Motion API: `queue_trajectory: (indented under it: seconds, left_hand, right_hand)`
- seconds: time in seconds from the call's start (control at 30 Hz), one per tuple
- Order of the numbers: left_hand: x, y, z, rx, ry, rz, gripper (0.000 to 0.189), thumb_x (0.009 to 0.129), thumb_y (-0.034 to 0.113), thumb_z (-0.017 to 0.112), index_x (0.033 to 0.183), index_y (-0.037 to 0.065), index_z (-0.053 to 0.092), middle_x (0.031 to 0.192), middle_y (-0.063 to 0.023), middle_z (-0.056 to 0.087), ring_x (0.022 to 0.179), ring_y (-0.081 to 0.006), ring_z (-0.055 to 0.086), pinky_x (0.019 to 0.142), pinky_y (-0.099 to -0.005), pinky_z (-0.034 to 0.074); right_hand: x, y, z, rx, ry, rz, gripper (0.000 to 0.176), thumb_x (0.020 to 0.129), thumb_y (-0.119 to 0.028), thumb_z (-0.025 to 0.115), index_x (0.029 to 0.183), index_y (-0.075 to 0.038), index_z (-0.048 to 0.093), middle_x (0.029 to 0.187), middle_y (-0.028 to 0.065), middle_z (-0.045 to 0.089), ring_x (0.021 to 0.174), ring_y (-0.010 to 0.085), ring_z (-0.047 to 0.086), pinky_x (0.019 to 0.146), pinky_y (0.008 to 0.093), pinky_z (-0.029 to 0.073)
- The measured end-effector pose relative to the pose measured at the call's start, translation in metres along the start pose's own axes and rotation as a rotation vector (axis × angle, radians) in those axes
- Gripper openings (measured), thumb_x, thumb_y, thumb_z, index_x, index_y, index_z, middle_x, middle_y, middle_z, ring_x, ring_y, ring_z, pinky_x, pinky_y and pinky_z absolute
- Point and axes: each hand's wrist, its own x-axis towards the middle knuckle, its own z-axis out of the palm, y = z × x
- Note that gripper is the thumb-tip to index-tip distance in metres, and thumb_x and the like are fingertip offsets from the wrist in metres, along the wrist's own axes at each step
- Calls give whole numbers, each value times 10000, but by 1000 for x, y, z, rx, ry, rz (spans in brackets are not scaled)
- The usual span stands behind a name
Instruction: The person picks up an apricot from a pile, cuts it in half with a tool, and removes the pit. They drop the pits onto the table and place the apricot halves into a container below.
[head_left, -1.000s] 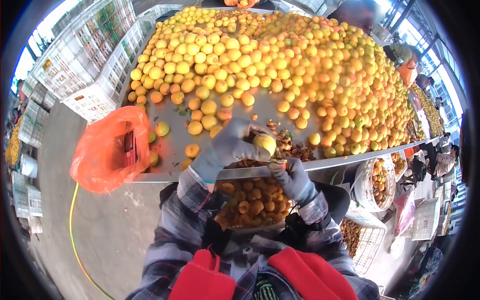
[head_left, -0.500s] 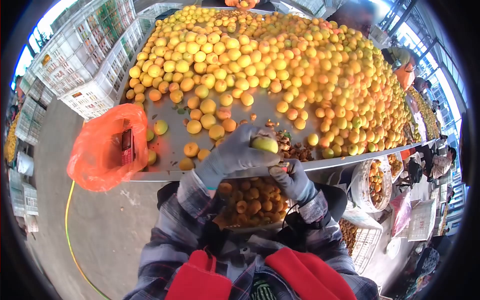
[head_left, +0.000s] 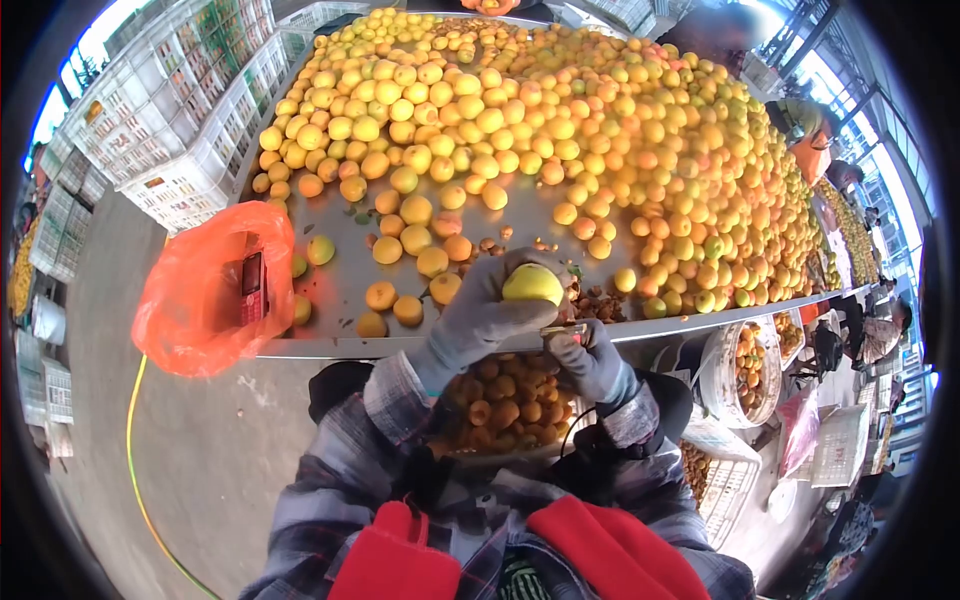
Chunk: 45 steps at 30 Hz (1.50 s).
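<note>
In a grey glove, my left hand [head_left: 470, 310] is closed around a yellow-green apricot [head_left: 533, 285] above the front edge of the metal table [head_left: 340, 250]. My right hand [head_left: 594, 365], also gloved, grips a small cutting tool [head_left: 566, 332] with a metal edge and a bit of red; its exact form is partly hidden by the fingers. The tool is just below the apricot, apart from it. Behind my hands lies a small heap of brown pits and scraps [head_left: 600, 304]. Under them, at my lap, sits a container of apricot halves [head_left: 510, 400].
A large pile of apricots [head_left: 600, 140] covers much of the table. An orange plastic bag [head_left: 180, 300] with a phone [head_left: 252, 285] hangs at the left corner. White crates [head_left: 170, 120] stand left; a white bucket [head_left: 722, 370] of fruit stands right. Other people are in the background.
The apricot in my left hand has turned, showing more of its yellow-green side. My right hand has moved slightly right and down, and the tool's metal edge shows more.
</note>
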Motion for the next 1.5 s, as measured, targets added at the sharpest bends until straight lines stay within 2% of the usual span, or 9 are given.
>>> queue_trajectory:
  seconds: [0.17, 0.27, 0.33, 0.5, 0.77, 1.2, 1.33, 1.43, 1.5]
  left_hand:
    - [6, 8, -22, 356, -262, -181, 223, 715, 130, 735, 881, 9, 648, 822, -13, 629, 768, -66, 569, 708, -224, 463]
    - [5, 5, -10, 233, -48, -164, 240, 696, 158, 756, 852, 8, 652, 791, 6, 626, 739, -54, 561, 668, -232, 465]
    - [7, -10, -9, 376, 29, -128, 295, 706, 198, 760, 893, 3, 641, 795, -20, 638, 731, -86, 592, 657, -258, 477]
    - [8, -34, 7, 1113, 186, 184, 614, 783, 466, 670, 1182, 35, 490, 875, -201, 630, 799, -369, 629, 649, -408, 497]
    - [8, -40, 16, 1283, 187, 506, 328, 920, 311, 494, 1083, 27, 494, 874, -197, 608, 745, -364, 616, 609, -442, 475]
    - [10, -81, -4, 836, 542, 377, 345, 974, 235, 409, 770, -17, 525, 586, -154, 501, 516, -153, 468, 477, -349, 364]
    - [7, -65, 5, 319, 543, -19, 379, 954, 282, 414, 742, -6, 541, 594, -74, 527, 528, -135, 478, 478, -317, 377]
    - [10, -75, 0, 26, 567, -301, 338, 924, 291, 436, 755, 27, 565, 610, -20, 539, 516, -114, 480, 453, -276, 371]
    - [12, -82, -9, -99, 562, -407, 306, 908, 288, 447, 768, 47, 576, 619, 2, 540, 504, -104, 479, 433, -255, 363]
  right_hand:
    - [6, 10, -20, -115, -100, 63, 361, 889, -338, 629, 951, 17, 629, 720, 4, 594, 673, 63, 528, 591, 230, 435]
    - [22, 27, -25, -67, -163, 67, 314, 898, -299, 618, 940, 12, 625, 750, 12, 604, 663, 53, 524, 564, 204, 404]
    - [37, 33, -2, 98, 444, -244, 454, 913, -468, 533, 782, -37, 580, 543, -21, 475, 522, 66, 453, 490, 214, 379]
    - [56, 12, 10, 342, 554, -226, 291, 937, -264, 519, 1020, 1, 604, 856, 12, 604, 730, 66, 544, 622, 204, 428]
    - [60, -1, 22, 251, 655, -296, 236, 922, -220, 537, 852, -3, 600, 727, 11, 596, 648, 55, 522, 558, 197, 406]
    - [74, 8, 28, -447, 749, -441, 146, 785, -163, 636, 779, -16, 635, 580, 133, 568, 507, 185, 554, 502, 296, 438]
    - [72, 11, 25, -607, 696, -397, 209, 770, -240, 660, 842, -44, 653, 651, 164, 598, 589, 318, 601, 547, 360, 476]
    - [72, 14, 22, -703, 679, -488, 169, 740, -72, 602, 625, -17, 491, 520, 46, 440, 490, 93, 410, 461, 269, 366]
    - [69, 9, 21, -767, 623, -535, 160, 725, -75, 607, 625, -21, 493, 529, 70, 447, 474, 135, 423, 459, 285, 374]
